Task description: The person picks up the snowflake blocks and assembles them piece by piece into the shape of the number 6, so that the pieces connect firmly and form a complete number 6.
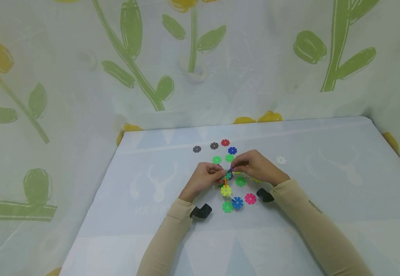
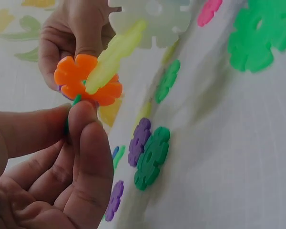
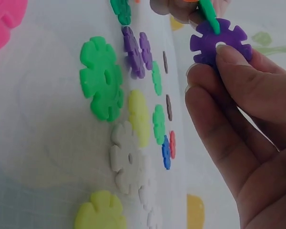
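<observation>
Above the table, my left hand (image 1: 205, 178) pinches a green flower-shaped slotted disc (image 3: 209, 16) between thumb and index finger. My right hand (image 1: 256, 167) grips a purple slotted disc (image 3: 221, 42) with thumb and fingers; the green disc's edge meets the purple one's rim at a slot. An orange disc (image 2: 75, 76) is joined to the green one. From it a yellow disc (image 2: 115, 57) stands out crosswise, followed by a whitish disc (image 2: 155, 19). In the head view a blue disc (image 1: 237, 203) appears at the near end of this string.
Loose discs lie around the hands: a pink one (image 1: 250, 198), a light green one (image 1: 227, 207), a red one (image 1: 225, 142) and a brown one (image 1: 197, 149) among several. A white disc (image 1: 281, 160) lies apart to the right. The table (image 1: 124, 214) meets a flower-patterned wall covering behind.
</observation>
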`<state>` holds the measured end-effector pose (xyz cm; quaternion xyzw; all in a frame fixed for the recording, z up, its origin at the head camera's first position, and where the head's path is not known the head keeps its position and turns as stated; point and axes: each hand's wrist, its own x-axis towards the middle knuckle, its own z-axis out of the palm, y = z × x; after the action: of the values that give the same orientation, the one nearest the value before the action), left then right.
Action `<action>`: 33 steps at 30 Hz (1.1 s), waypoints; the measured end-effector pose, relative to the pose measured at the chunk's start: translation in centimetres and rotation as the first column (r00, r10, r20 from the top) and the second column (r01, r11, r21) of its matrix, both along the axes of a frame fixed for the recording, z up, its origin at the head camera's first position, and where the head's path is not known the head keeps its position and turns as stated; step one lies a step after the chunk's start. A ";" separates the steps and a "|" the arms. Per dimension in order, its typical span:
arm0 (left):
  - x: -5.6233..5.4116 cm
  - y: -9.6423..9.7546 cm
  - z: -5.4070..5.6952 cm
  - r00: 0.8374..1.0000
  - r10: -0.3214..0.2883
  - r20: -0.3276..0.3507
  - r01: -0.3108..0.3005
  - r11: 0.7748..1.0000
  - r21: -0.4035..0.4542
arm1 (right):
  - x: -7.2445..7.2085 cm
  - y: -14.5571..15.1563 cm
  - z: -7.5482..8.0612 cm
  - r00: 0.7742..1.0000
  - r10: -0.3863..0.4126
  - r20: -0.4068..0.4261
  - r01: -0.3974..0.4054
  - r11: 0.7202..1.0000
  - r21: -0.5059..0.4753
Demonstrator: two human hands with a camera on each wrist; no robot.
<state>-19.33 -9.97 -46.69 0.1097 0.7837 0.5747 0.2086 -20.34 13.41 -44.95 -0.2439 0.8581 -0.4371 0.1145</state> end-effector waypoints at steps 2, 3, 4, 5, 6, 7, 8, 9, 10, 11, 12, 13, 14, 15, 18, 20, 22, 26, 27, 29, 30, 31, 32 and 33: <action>0.1 0.1 0.0 1.000 0.005 0.001 -0.005 1.000 0.008 | 0.0 0.0 -0.1 1.000 -0.008 0.003 0.008 1.000 -0.002; 0.1 0.1 0.0 1.000 0.008 0.002 -0.008 1.000 0.009 | 0.0 0.0 -0.1 1.000 -0.011 0.004 0.011 1.000 -0.004; 0.1 0.1 0.0 1.000 0.012 0.007 -0.013 1.000 0.013 | 0.0 0.0 -0.1 1.000 -0.010 0.002 0.010 1.000 -0.004; 0.1 0.1 0.1 1.000 0.014 0.009 -0.014 1.000 0.015 | 0.0 0.0 -0.1 1.000 -0.008 0.001 0.008 1.000 -0.005; 0.1 0.1 0.1 1.000 0.014 0.008 -0.014 1.000 0.015 | 0.0 -0.1 -0.1 1.000 -0.007 -0.001 0.007 1.000 -0.004; 0.1 0.0 0.1 1.000 0.013 0.006 -0.013 1.000 0.016 | 0.0 -0.1 -0.1 1.000 -0.005 -0.004 0.005 1.000 -0.003; 0.1 0.0 0.1 1.000 0.009 0.003 -0.009 1.000 0.018 | 0.0 -0.1 0.0 1.000 -0.004 -0.011 0.004 1.000 0.000; 0.1 0.0 0.1 1.000 0.005 0.002 -0.006 1.000 0.020 | 0.0 0.0 0.1 1.000 -0.005 -0.018 0.005 1.000 0.003; 0.1 0.0 0.2 1.000 -0.002 -0.001 0.002 1.000 0.021 | 0.0 0.0 0.1 1.000 -0.004 -0.025 0.004 1.000 0.004; 0.1 0.0 0.2 1.000 -0.013 -0.007 0.013 1.000 0.017 | 0.1 0.0 0.2 1.000 -0.005 -0.026 0.005 1.000 0.001; 0.0 -0.1 0.3 1.000 -0.021 -0.008 0.021 1.000 0.012 | 0.1 0.0 0.3 1.000 -0.005 -0.026 0.005 1.000 -0.004; 0.0 -0.1 0.3 1.000 -0.030 -0.009 0.030 1.000 0.006 | 0.1 0.0 0.4 1.000 -0.004 -0.027 0.004 1.000 -0.009; 0.0 -0.2 0.4 0.999 -0.039 -0.009 0.039 0.999 -0.005 | 0.2 0.0 0.5 1.000 -0.003 -0.025 0.002 1.000 -0.014; -0.1 -0.2 0.4 0.999 -0.046 -0.013 0.046 0.999 -0.019 | 0.2 0.0 0.5 1.000 0.000 -0.020 -0.001 1.000 -0.019; -0.2 -0.4 0.3 0.998 -0.064 -0.025 0.062 0.995 -0.072 | 0.3 0.1 0.5 1.000 0.011 -0.003 -0.011 1.000 -0.024; -0.2 -0.4 0.3 0.996 -0.078 -0.040 0.074 0.992 -0.103 | 0.2 0.1 0.4 1.000 0.017 0.003 -0.017 1.000 -0.024; -0.3 -0.3 0.2 0.995 -0.091 -0.045 0.085 0.990 -0.117 | 0.2 0.1 0.3 1.000 0.024 0.009 -0.024 0.999 -0.027; -0.1 -0.1 0.2 0.992 -0.120 -0.035 0.117 0.989 -0.092 | 0.1 0.0 0.0 0.999 0.030 0.015 -0.029 0.999 -0.040; 0.0 -0.1 0.2 0.991 -0.127 -0.034 0.123 0.989 -0.086 | 0.1 -0.1 0.0 0.999 0.030 0.016 -0.029 0.999 -0.040; 0.0 0.0 0.1 0.991 -0.130 -0.033 0.127 0.989 -0.078 | 0.1 0.0 0.0 1.000 0.029 0.011 -0.029 0.999 -0.030; -0.1 0.0 0.0 0.991 -0.128 -0.035 0.126 0.989 -0.076 | 0.2 0.0 0.1 1.000 0.025 0.007 -0.024 0.999 -0.026; -0.1 0.0 -0.1 0.991 -0.124 -0.038 0.121 0.990 -0.079 | 0.1 0.2 0.3 1.000 0.014 0.001 -0.014 1.000 -0.018; -0.1 -0.1 -0.2 0.992 -0.121 -0.039 0.118 0.990 -0.084 | 0.1 0.4 0.4 1.000 -0.002 -0.009 0.002 1.000 -0.010; -0.2 -0.1 -0.2 0.992 -0.117 -0.038 0.113 0.990 -0.087 | 0.1 0.7 0.6 0.999 -0.026 -0.022 0.026 1.000 -0.001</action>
<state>-19.50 -10.07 -46.88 0.1581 0.8042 0.5253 0.2288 -20.22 14.12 -44.34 -0.2375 0.8622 -0.4364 0.0994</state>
